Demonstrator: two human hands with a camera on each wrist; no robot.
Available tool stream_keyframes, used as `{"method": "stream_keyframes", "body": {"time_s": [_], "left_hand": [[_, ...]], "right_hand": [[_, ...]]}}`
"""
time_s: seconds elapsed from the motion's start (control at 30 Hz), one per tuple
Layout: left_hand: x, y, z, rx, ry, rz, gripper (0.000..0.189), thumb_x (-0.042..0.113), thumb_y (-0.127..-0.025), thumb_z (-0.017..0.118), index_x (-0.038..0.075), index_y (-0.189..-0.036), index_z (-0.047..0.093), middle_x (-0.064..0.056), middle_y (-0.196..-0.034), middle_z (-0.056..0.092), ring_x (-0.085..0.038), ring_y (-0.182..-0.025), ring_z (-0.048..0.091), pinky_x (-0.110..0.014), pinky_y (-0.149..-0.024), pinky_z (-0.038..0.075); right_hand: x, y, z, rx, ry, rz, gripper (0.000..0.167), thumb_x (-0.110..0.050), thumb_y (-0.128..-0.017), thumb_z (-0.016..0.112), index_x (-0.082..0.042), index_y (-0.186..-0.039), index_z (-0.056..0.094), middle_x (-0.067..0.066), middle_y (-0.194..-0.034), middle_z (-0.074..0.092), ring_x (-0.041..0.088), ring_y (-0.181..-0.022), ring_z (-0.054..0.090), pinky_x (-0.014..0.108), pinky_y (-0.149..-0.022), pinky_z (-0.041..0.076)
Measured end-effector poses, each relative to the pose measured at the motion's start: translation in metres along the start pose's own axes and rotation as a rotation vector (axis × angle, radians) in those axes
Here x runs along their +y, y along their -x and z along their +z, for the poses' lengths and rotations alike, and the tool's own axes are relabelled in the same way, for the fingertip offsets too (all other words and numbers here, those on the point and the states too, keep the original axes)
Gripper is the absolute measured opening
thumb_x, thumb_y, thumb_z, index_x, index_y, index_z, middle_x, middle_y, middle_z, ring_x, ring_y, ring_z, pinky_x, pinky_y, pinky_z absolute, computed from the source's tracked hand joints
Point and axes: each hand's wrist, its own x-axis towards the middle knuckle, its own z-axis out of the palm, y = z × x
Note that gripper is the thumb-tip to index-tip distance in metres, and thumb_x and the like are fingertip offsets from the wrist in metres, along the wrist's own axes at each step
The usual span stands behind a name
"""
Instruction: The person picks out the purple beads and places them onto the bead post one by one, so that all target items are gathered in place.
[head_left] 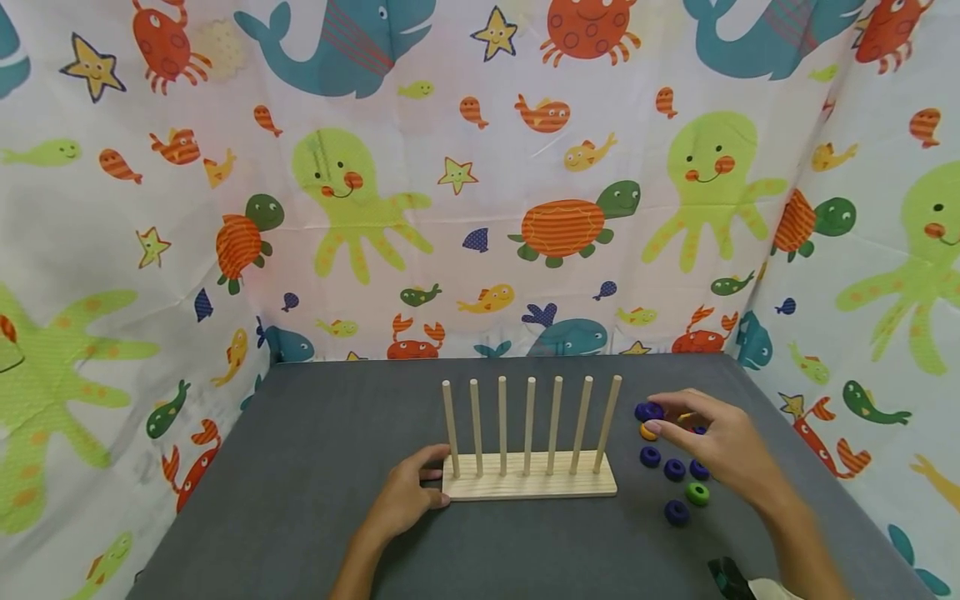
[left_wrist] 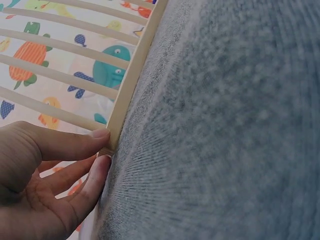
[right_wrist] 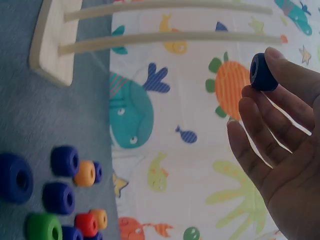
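Observation:
A wooden rack with a flat base [head_left: 525, 490] and several upright pegs [head_left: 530, 417] stands on the grey table. My left hand [head_left: 405, 497] grips the left end of that base, its thumb and fingertips on either side of the corner in the left wrist view. No ring shows on any peg. My right hand [head_left: 723, 437] pinches a dark blue wooden bead [right_wrist: 263, 73] between thumb and index finger, its hole facing the pegs in the right wrist view. The other right fingers [right_wrist: 255, 150] are spread, lightly bent. In the head view this hand is right of the rack, above loose beads.
Several blue beads [head_left: 677, 512] lie on the table right of the rack. Among them are a green bead [head_left: 697, 493], a red one [right_wrist: 86, 224] and an orange one [right_wrist: 85, 173]. A dark green object [head_left: 729, 577] shows near my right forearm. A sea-animal curtain [head_left: 480, 250] surrounds the table.

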Motion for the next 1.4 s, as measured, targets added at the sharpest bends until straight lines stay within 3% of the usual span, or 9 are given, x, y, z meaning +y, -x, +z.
{"method": "stream_keyframes", "body": {"time_s": [0.57, 0.77, 1.03, 1.4], "left_hand": [[0.002, 0.001, 0.001, -0.018, -0.007, -0.003, 0.07, -0.011, -0.082, 0.079, 0.002, -0.148, 0.058, -0.025, -0.151, 0.056, -0.045, -0.129, 0.063, -0.035, -0.089, 0.062], [0.001, 0.001, 0.001, -0.016, -0.017, -0.004, 0.069, -0.01, -0.084, 0.079, 0.002, -0.148, 0.058, -0.024, -0.151, 0.056, -0.044, -0.129, 0.063, -0.036, -0.09, 0.062], [0.0, 0.002, 0.001, -0.01, -0.027, -0.002, 0.069, -0.01, -0.084, 0.079, 0.002, -0.148, 0.058, -0.024, -0.151, 0.057, -0.043, -0.128, 0.063, -0.038, -0.091, 0.061], [0.0, 0.004, -0.001, -0.006, -0.021, -0.001, 0.069, -0.01, -0.084, 0.079, 0.001, -0.148, 0.057, -0.025, -0.151, 0.056, -0.043, -0.128, 0.064, -0.038, -0.093, 0.061]], "right_hand": [[-0.049, -0.02, 0.016, 0.065, -0.105, -0.141, 0.038, -0.017, -0.094, 0.082, -0.013, -0.131, 0.073, -0.003, -0.11, 0.074, 0.003, -0.093, 0.068, 0.011, -0.083, 0.054], [-0.06, -0.026, 0.024, 0.094, -0.125, -0.182, 0.034, -0.013, -0.092, 0.084, -0.014, -0.125, 0.075, -0.003, -0.105, 0.074, 0.005, -0.088, 0.068, 0.012, -0.079, 0.055], [-0.071, -0.034, 0.034, 0.063, -0.236, -0.217, 0.033, -0.008, -0.093, 0.082, -0.009, -0.126, 0.075, -0.001, -0.109, 0.073, 0.007, -0.093, 0.07, 0.013, -0.084, 0.056], [-0.088, -0.043, 0.046, 0.057, -0.283, -0.275, 0.035, -0.005, -0.091, 0.083, -0.01, -0.126, 0.076, -0.001, -0.11, 0.073, 0.008, -0.093, 0.069, 0.016, -0.083, 0.058]]}}
